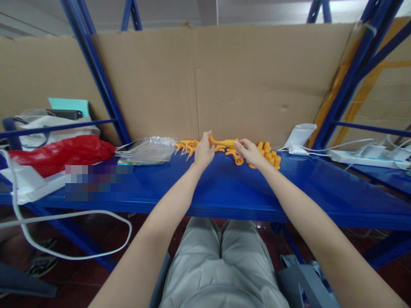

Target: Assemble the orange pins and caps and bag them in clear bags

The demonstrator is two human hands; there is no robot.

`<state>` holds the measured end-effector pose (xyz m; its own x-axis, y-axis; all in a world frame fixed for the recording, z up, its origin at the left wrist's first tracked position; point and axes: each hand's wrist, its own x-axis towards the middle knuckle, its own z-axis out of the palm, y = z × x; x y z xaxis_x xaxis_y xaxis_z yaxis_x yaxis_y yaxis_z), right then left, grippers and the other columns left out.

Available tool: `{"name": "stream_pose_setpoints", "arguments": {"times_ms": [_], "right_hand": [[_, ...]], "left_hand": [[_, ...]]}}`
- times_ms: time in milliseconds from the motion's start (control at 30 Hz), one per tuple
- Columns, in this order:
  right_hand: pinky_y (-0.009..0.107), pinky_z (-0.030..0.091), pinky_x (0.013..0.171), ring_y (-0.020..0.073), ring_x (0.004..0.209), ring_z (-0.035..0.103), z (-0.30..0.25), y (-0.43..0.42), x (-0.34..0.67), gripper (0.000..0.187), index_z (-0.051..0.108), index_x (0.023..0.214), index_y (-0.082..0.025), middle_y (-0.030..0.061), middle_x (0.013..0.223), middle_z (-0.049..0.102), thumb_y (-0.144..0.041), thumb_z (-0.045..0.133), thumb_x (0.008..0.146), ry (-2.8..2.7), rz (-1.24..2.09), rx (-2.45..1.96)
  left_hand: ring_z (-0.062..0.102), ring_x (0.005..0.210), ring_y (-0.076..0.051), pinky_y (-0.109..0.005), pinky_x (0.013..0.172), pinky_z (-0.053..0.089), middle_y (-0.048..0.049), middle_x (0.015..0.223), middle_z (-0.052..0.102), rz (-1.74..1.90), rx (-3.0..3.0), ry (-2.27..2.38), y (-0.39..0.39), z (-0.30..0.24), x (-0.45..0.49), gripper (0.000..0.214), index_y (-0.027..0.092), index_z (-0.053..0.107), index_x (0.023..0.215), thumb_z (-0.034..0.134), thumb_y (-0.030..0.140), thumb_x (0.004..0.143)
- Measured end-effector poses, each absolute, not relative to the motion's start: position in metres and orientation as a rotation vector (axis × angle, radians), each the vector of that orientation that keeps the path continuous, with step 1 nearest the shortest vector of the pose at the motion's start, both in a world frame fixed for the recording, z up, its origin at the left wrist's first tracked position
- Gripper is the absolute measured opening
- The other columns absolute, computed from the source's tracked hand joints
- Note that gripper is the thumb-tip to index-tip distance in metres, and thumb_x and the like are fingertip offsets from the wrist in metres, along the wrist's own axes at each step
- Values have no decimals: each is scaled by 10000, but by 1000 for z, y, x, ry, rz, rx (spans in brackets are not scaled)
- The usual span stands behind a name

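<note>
Right now the orange plastic piece (224,142) sits raised just above the far part of the blue shelf (224,188), held between both hands. The left hand (203,152) is closed around its left end, where a small knob sticks up past the fingers; the right hand (248,152) pinches the right end with its fingertips. An orange ring-shaped bit (239,161) shows just under the right fingers; I can't tell whether it is joined to the piece or loose.

As for progress, judging from how things lie: one piece is in hand, and plenty remains on the shelf. A pile of orange parts (270,155) lies just right of the right hand, and a smaller group with little metal chains (186,147) lies just left of the left hand. Which group is finished and which is untouched can't be told.

Farther left lies a clear plastic bag (148,149), then a red bag (61,154). To the right are a white pouch (300,135) and a white power strip (362,158) with cables. A cardboard sheet (224,81) backs the shelf.
</note>
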<state>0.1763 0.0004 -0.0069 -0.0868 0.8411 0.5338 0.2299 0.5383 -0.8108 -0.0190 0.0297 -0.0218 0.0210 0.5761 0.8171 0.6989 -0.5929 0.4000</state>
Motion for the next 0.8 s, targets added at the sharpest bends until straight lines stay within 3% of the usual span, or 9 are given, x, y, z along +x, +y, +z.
{"name": "stream_pose_setpoints", "arguments": {"times_ms": [500,800], "right_hand": [[234,475,530,98,532,528,-11,11,179,274,507,851,-228,-65,649,562,-391,723,810,-1649,636,-851],[218,438,469,96,485,522,-7,5,178,351,526,787,-228,-53,593,573,-482,767,764,-1583,721,-882]], "left_hand": [[639,1214,-286,-486,1037,498,-153,1352,629,-1616,-2183,-1389,34,-25,-17,557,226,421,1370,600,89,861],[664,1164,-274,-463,1022,509,-133,1275,670,-1588,-2177,-1345,38,-28,-18,549,231,426,1364,597,97,860]]}}
